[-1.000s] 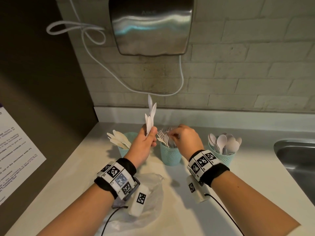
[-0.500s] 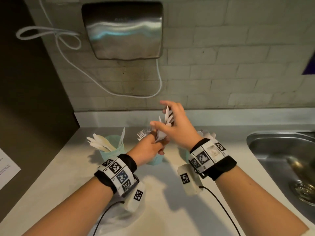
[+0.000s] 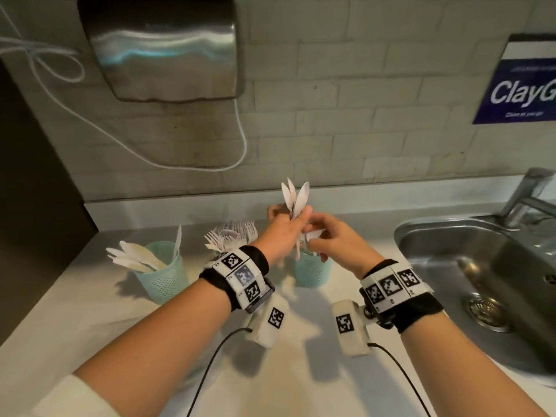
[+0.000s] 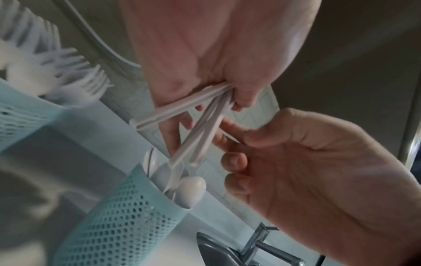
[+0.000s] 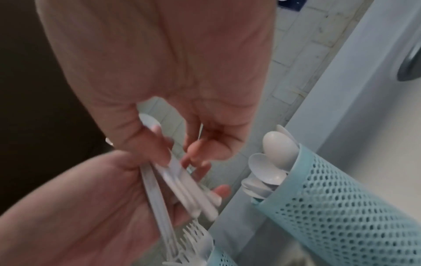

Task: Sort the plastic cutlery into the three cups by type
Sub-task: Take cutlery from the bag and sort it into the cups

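Observation:
My left hand (image 3: 288,224) grips a bundle of white plastic cutlery (image 3: 296,197), tips fanned upward, handles hanging down. Right beside it, my right hand (image 3: 313,236) pinches one handle of the bundle (image 5: 182,180) between thumb and fingers. Both hands hover over the right teal mesh cup (image 3: 313,270), which holds spoons (image 5: 280,149). The middle cup's forks (image 3: 231,234) show behind my left wrist; the cup itself is mostly hidden. The left cup (image 3: 164,275) holds knives (image 3: 135,258). In the left wrist view the handles (image 4: 200,133) splay out below my left hand's fingers (image 4: 241,97).
A steel sink (image 3: 445,245) with a tap (image 3: 526,194) lies at the right. A metal hand dryer (image 3: 162,46) and its white cord (image 3: 126,145) hang on the brick wall. White counter (image 3: 301,377) runs toward me; a dark panel (image 3: 27,206) bounds the left.
Both hands have moved right, from over the fork cup to over the spoon cup. My right hand left the forks and now pinches the bundle. The view has panned right.

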Motion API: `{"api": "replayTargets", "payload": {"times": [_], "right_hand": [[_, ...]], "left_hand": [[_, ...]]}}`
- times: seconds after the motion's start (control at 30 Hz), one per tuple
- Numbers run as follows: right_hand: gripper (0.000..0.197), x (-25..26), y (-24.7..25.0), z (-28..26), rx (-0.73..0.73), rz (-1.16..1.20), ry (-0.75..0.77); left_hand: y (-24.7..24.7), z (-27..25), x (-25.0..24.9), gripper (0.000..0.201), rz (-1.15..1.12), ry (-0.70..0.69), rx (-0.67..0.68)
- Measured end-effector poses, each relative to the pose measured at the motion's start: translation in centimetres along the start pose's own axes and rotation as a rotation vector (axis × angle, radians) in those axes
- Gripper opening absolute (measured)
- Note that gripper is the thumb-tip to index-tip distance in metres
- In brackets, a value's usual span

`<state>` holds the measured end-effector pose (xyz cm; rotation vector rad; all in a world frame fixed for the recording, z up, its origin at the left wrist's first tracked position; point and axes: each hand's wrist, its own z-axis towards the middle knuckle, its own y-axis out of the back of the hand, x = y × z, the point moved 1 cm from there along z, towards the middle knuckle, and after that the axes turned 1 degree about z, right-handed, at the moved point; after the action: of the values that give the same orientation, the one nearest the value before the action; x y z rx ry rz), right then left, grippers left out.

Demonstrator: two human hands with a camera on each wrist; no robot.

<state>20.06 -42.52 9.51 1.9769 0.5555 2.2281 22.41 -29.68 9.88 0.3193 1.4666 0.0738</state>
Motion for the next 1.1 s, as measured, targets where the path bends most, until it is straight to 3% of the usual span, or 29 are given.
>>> {"api": "replayTargets", "payload": {"times": [0.13, 0.27, 0.33, 0.47, 0.57, 0.63, 0.7, 0.87, 0.97, 1.1], "right_hand": [[0.040, -0.5, -0.3, 0.0, -0.011, -0.029, 0.057], [0.029, -0.6, 0.4, 0.5, -0.016, -0.091, 0.073], [0.017, -1.2, 1.1, 1.2, -0.073, -0.062, 0.085], [0.027, -4.3, 2.6, 3.4, -0.322, -0.092, 0.044], [0.026, -6.6, 1.4, 4.3, -0.292, -0.136, 0.025], [0.022, -7.2, 0.2, 4.1, -0.318, -0.119, 0.046], [0.023, -7.3, -0.6, 3.8, -0.375, -0.125, 0.058], [0.035, -7.6, -1.0, 3.0, -0.417, -0.846, -0.059], [0.035, -7.9, -1.0, 2.7, -0.503, -0.828, -0.044], [0.065, -7.5, 0.1, 2.5, -0.693, -0.538, 0.112]], "left_hand": [[-1.8, 0.4, -0.7, 0.035, -0.025, 0.051, 0.103], [-2.0, 1.1, -0.7, 0.053, -0.113, 0.100, 0.274], [-1.9, 1.2, -0.3, 0.055, -0.048, 0.061, 0.235], [-1.2, 2.1, 2.9, 0.018, 0.255, 0.021, -0.085], [-1.1, 1.7, 5.1, 0.037, 0.627, 0.053, 0.030], [-0.9, 1.4, 5.6, 0.046, 0.695, 0.003, 0.079], [-0.6, 1.3, 5.6, 0.041, 0.741, -0.067, 0.067], [-0.3, 1.1, 5.3, 0.037, 0.953, -0.206, 0.069], [-0.2, 1.3, 5.1, 0.036, 0.965, -0.219, 0.069], [-0.2, 1.4, 5.1, 0.033, 0.964, -0.212, 0.065]]}}
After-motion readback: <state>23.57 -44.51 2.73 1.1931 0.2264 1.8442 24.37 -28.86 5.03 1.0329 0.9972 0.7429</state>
